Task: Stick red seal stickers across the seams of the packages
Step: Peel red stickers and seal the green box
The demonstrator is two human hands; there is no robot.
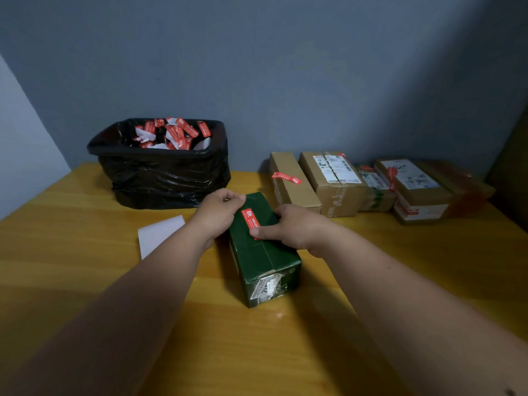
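Pressing the red seal sticker (251, 221) onto the green package (264, 250) mid-surface with the right hand (297, 227) thumb while the left hand (218, 208) fingers pinch the far end, uneven rubbing could wrinkle it or leave it off the seam.

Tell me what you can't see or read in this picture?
All in the head view:
- Red seal sticker on the green box: near end hidden under the right hand; print too small.
- Green box's far end: covered by the left hand.
- Bin: bottom hidden under scraps.
- Brown packages: labels blurred.
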